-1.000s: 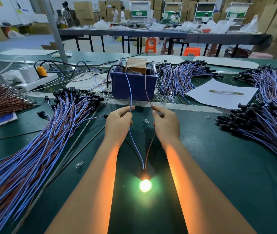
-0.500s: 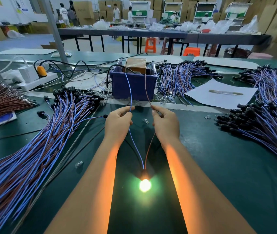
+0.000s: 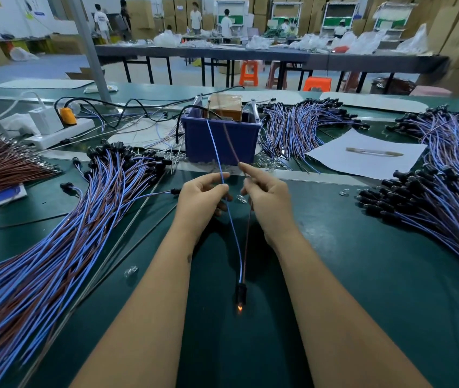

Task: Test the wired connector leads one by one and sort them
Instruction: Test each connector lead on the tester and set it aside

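Here the left hand (image 3: 204, 198) pinches the blue wire (image 3: 232, 228) of one lead between thumb and fingers, and the right hand (image 3: 264, 197) pinches its brown wire (image 3: 247, 247) the same way. The lead's black connector (image 3: 241, 294) lies on the green bench (image 3: 362, 275) between the forearms, with only a faint orange glow at its tip. Both wires rise toward the blue bin (image 3: 221, 141) that holds the tester box (image 3: 226, 106); whether their bare ends touch its contacts cannot be told. The chief risk, as I judge it, is a false reading: if either pinch slackens or a wire end slips off its contact, the lamp dims or dies and a good lead could be sorted as bad. The two wires run close together near the hands, so a crossed or shorted pair is another hazard, and swapping sides would likely spoil the test too. Dropping the lead into the wrong heap would undo the sorting, since the heaps look alike. Counted: one lead in hand; one bin; one tester box; four heaps of blue-and-brown leads, namely the left heap (image 3: 54, 247), the right heap (image 3: 432, 214), the far middle heap (image 3: 301, 127) and the far right heap (image 3: 452, 135); one bundle of plain brown wires (image 3: 1, 166) at far left; one white sheet (image 3: 362, 155) with a single pen-like tool (image 3: 373, 152) on it; one power strip (image 3: 63, 131). Leads within each heap are too many to count.
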